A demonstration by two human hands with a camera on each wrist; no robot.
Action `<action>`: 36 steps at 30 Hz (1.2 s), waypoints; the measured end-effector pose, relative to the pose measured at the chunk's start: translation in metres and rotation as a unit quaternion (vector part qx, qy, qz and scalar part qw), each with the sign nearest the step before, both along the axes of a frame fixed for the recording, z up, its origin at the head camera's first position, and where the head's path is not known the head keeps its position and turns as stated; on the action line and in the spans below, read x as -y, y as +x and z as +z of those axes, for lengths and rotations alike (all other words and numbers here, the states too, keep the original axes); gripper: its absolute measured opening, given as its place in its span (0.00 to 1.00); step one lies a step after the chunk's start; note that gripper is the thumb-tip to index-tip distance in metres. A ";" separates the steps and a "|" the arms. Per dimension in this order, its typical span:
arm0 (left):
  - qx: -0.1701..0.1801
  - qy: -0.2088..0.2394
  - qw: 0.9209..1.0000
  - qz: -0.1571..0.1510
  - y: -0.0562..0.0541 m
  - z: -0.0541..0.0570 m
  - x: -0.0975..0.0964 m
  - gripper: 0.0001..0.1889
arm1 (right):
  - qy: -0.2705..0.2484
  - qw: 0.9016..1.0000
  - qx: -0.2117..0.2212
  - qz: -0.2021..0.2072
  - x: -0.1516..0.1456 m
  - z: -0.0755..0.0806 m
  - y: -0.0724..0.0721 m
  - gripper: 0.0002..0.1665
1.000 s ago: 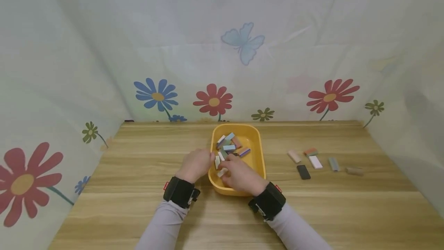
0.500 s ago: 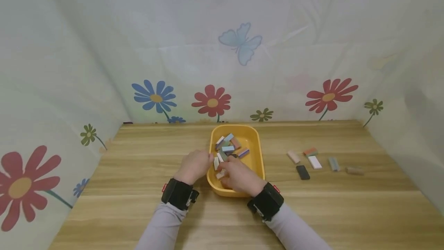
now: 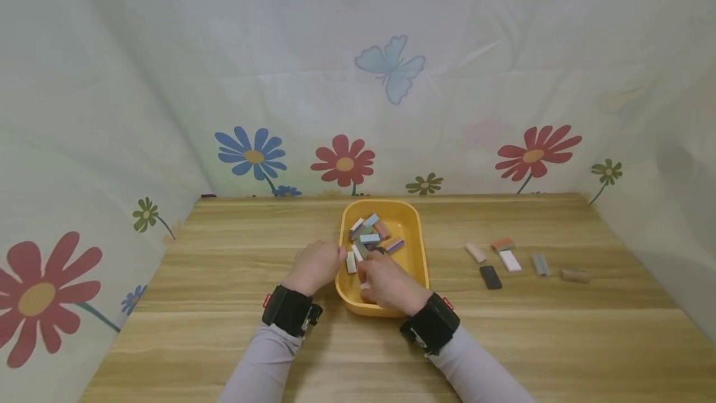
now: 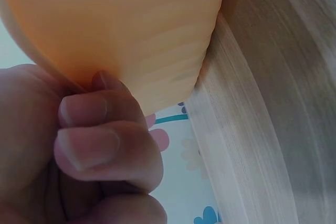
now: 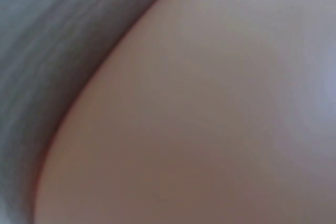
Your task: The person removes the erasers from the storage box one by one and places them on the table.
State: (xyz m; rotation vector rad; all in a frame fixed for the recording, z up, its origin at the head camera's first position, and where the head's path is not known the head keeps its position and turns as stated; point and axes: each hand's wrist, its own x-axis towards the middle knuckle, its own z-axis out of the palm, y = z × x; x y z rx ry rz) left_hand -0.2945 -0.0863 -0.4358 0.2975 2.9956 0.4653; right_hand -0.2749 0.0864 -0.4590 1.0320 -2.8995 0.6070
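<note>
A yellow plastic tray (image 3: 415, 266) stands on the table, with several small coloured blocks heaped along its left side. My left hand (image 3: 316, 266) holds its left rim; in the left wrist view the curled fingers (image 4: 115, 148) grip the tray's edge from outside. Inside the tray's near part, my right hand (image 3: 391, 282) has its fingers bent around a pale block (image 3: 365, 286), mostly hidden by them. Close to those fingers lie a cream block (image 3: 351, 262) and a light blue block (image 3: 370, 239). The right wrist view shows only blurred skin and grey cloth.
Right of the tray, several loose blocks lie on the wooden table (image 3: 531, 341): a beige one (image 3: 476, 252), a black one (image 3: 491, 277), a white one (image 3: 509, 260), a grey one (image 3: 540, 264) and a brown one (image 3: 574, 275). A flowered curtain (image 3: 458, 79) hangs behind.
My right fingers have drawn in, and the pale block between them has shifted slightly toward the palm, now mostly covered. The left hand stays on the rim.
</note>
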 end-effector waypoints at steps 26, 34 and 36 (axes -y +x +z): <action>-0.012 -0.006 1.000 -0.014 -0.001 0.003 0.000 0.23 | -0.062 0.997 -0.020 -0.038 -0.022 0.037 -0.002 0.09; -0.006 -0.008 1.000 -0.015 0.001 0.002 0.000 0.23 | -0.065 0.989 -0.008 -0.130 -0.077 0.067 -0.001 0.09; -0.006 -0.007 1.000 -0.020 0.001 0.000 -0.002 0.23 | -0.061 0.985 0.007 -0.159 -0.099 0.072 0.001 0.08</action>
